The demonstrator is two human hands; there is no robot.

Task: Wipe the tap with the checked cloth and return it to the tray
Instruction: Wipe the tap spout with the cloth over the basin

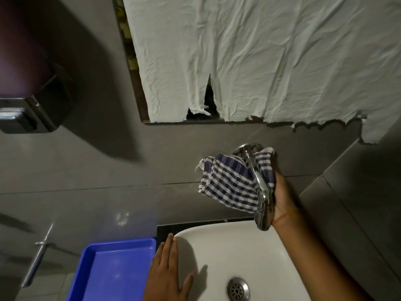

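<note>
A chrome tap (261, 183) comes out of the grey wall and curves down over the white basin (249, 253). A blue and white checked cloth (227, 181) is wrapped around the tap from behind and below. My right hand (284, 198) holds the cloth against the tap's right side, fingers hidden under the fabric. My left hand (167, 272) lies flat on the basin's left rim with its fingers apart, holding nothing. A blue plastic tray (95, 274) with nothing in it sits left of the basin, beside my left hand.
A round metal drain (238, 290) sits in the basin bottom. Crumpled white paper (260, 61) covers the mirror above the tap. A dark dispenser (28, 114) hangs on the wall at the upper left. A metal handle (36, 261) shows at the lower left.
</note>
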